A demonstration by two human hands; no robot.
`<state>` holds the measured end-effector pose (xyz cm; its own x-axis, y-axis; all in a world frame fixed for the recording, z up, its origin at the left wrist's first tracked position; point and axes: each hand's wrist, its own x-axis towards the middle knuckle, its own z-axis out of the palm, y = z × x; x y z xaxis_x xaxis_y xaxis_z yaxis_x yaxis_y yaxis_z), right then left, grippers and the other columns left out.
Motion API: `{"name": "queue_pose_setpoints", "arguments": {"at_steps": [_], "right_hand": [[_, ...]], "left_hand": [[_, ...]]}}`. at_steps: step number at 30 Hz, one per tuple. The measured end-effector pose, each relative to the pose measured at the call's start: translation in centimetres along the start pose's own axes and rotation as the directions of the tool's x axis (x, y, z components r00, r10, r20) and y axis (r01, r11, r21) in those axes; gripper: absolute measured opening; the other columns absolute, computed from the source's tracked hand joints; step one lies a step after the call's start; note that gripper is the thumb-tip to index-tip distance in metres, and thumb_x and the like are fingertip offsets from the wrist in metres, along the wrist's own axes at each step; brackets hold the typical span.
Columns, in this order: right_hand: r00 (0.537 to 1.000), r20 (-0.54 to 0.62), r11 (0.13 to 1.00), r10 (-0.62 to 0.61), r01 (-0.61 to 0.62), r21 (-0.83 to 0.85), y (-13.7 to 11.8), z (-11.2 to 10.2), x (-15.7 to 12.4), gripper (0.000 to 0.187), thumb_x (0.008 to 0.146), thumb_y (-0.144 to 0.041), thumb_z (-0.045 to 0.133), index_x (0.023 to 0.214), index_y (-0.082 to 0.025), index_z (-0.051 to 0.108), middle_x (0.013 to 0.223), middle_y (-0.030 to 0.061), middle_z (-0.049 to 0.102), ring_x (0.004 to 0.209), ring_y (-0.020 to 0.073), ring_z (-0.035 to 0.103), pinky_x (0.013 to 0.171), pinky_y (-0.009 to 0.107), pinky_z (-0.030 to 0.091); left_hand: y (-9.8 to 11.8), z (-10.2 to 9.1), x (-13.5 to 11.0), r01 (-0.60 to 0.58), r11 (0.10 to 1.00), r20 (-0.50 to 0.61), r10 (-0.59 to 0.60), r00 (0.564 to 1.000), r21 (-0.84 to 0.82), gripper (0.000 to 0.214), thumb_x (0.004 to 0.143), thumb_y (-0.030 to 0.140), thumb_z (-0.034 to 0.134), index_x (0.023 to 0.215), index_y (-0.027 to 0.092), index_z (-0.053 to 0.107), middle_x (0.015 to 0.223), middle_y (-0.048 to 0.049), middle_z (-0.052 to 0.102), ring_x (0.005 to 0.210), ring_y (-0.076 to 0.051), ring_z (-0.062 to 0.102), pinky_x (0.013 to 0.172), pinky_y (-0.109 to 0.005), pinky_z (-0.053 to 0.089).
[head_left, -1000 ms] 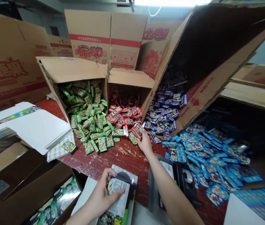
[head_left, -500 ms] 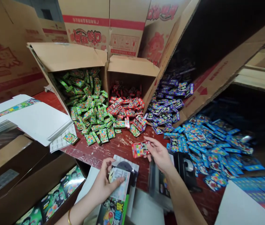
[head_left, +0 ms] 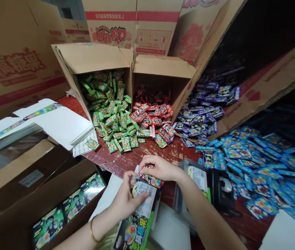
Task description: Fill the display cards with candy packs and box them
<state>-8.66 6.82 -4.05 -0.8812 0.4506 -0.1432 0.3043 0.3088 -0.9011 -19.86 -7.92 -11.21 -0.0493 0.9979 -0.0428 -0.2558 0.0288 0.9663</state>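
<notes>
My left hand (head_left: 130, 198) grips a black-and-green candy box (head_left: 133, 231) near its upper end, thumb across a pale label. The box is tilted away from me, its printed front showing. At its upper end my right hand (head_left: 160, 167) pinches a small red candy packet (head_left: 155, 181), partly covered by the fingers. The packet lies against the box's top opening; how far in it sits cannot be made out. Beyond the hands, piles of green packets (head_left: 122, 121), red packets (head_left: 154, 116) and purple packets (head_left: 201, 119) spill from cartons onto the red table (head_left: 108, 159).
Blue packets (head_left: 262, 163) are heaped at the right. A clear plastic bin (head_left: 180, 194) and a black device (head_left: 222, 191) stand beside my right forearm. At left are white card sheets (head_left: 69, 121) and an open carton (head_left: 84, 166) with printed boxes. Large cartons (head_left: 157, 33) rise behind.
My right hand has moved left with the red packet, from above the table to the top of the box. My left hand still holds the box. The view has shifted left.
</notes>
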Motion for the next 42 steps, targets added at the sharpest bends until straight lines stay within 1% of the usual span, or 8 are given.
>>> {"name": "queue_pose_setpoints", "arguments": {"at_steps": [3, 6, 13, 17, 24, 31, 37, 42], "right_hand": [[0.978, -0.173, 0.993, 0.117, -0.114, 0.028, 0.9, 0.6, -0.2, 0.031, 0.066, -0.032, 0.075, 0.088, -0.017, 0.058, 0.066, -0.0033, 0.047, 0.055, 0.0085, 0.039, 0.049, 0.020, 0.030], [0.966, -0.255, 0.999, 0.045, -0.039, 0.029, 1.9, 1.2, -0.9, 0.028, 0.064, -0.031, 0.078, 0.081, -0.015, 0.063, 0.086, 0.0034, 0.058, 0.070, 0.0113, 0.051, 0.058, 0.022, 0.039], [0.991, -0.089, 0.966, 0.097, -0.073, 0.248, 3.1, 1.9, -1.2, 0.025, 0.072, -0.041, 0.069, 0.070, -0.016, 0.068, 0.088, 0.0080, 0.066, 0.081, 0.0178, 0.062, 0.071, 0.030, 0.049], [0.853, -0.396, 0.925, 0.340, -0.228, 0.303, 4.6, 2.4, 4.0, 0.036, 0.071, -0.051, 0.065, 0.065, -0.016, 0.058, 0.074, 0.0072, 0.065, 0.070, 0.0172, 0.061, 0.066, 0.030, 0.049], [0.703, -0.607, 0.921, 0.370, -0.189, 0.341, 9.8, 5.0, 12.3, 0.042, 0.054, -0.040, 0.077, 0.066, -0.018, 0.043, 0.054, 0.0003, 0.053, 0.059, 0.0175, 0.057, 0.054, 0.027, 0.045], [0.643, -0.733, 0.918, 0.220, 0.117, 0.379, 7.9, -0.8, 4.1, 0.054, 0.065, -0.038, 0.074, 0.107, -0.019, 0.047, 0.099, 0.0061, 0.063, 0.090, 0.0149, 0.061, 0.085, 0.031, 0.048], [0.832, -0.548, 0.904, 0.081, 0.170, 0.392, -1.3, -1.8, 0.6, 0.027, 0.064, -0.036, 0.076, 0.077, -0.017, 0.063, 0.085, 0.0057, 0.069, 0.076, 0.0156, 0.064, 0.074, 0.029, 0.051], [0.977, -0.212, 0.991, -0.021, 0.048, 0.125, -1.6, 0.3, 1.4, 0.012, 0.071, -0.027, 0.069, 0.072, -0.015, 0.067, 0.080, 0.0054, 0.068, 0.077, 0.0170, 0.063, 0.071, 0.030, 0.050]], "left_hand": [[-0.2, -0.1, -0.1, 0.009, 1.000, -0.036, -0.009, 0.999, 0.008, 0.048, 0.081, 0.024, 0.063, 0.108, 0.022, 0.024, 0.101, -0.0035, 0.056, 0.092, -0.015, 0.056, 0.081, -0.027, 0.043], [-0.3, -0.4, 0.1, 0.030, 0.999, -0.044, -0.032, 0.999, -0.033, 0.046, 0.082, 0.027, 0.063, 0.106, 0.022, 0.024, 0.094, -0.0015, 0.055, 0.081, -0.013, 0.056, 0.071, -0.024, 0.043], [0.2, -2.0, 0.9, 0.034, 0.997, -0.025, -0.032, 0.999, 0.065, 0.044, 0.081, 0.024, 0.062, 0.108, 0.020, 0.028, 0.086, 0.0005, 0.051, 0.074, -0.010, 0.050, 0.066, -0.021, 0.040], [0.7, -2.3, 1.1, 0.002, 0.990, -0.048, 0.004, 0.999, 0.138, 0.039, 0.077, 0.019, 0.064, 0.099, 0.020, 0.032, 0.091, -0.0016, 0.050, 0.085, -0.013, 0.051, 0.077, -0.025, 0.042], [0.2, -2.8, 0.2, 0.008, 1.000, -0.162, -0.004, 0.987, 0.024, 0.057, 0.076, 0.022, 0.068, 0.111, 0.023, 0.023, 0.095, -0.0027, 0.051, 0.087, -0.015, 0.054, 0.079, -0.029, 0.045], [0.5, -3.9, 0.6, -0.019, 0.989, -0.088, 0.032, 0.996, 0.144, 0.052, 0.079, 0.026, 0.066, 0.119, 0.021, 0.034, 0.110, -0.0074, 0.052, 0.101, -0.018, 0.052, 0.089, -0.030, 0.041], [0.5, -2.1, 1.0, -0.029, 0.999, 0.016, 0.028, 0.999, 0.041, 0.047, 0.079, 0.019, 0.066, 0.106, 0.023, 0.029, 0.097, 0.0005, 0.055, 0.090, -0.011, 0.055, 0.078, -0.022, 0.044], [1.1, -0.9, 0.4, 0.029, 0.999, 0.011, -0.029, 1.000, -0.035, 0.050, 0.079, 0.021, 0.068, 0.103, 0.022, 0.025, 0.094, 0.0000, 0.060, 0.085, -0.011, 0.059, 0.077, -0.025, 0.048]]}}
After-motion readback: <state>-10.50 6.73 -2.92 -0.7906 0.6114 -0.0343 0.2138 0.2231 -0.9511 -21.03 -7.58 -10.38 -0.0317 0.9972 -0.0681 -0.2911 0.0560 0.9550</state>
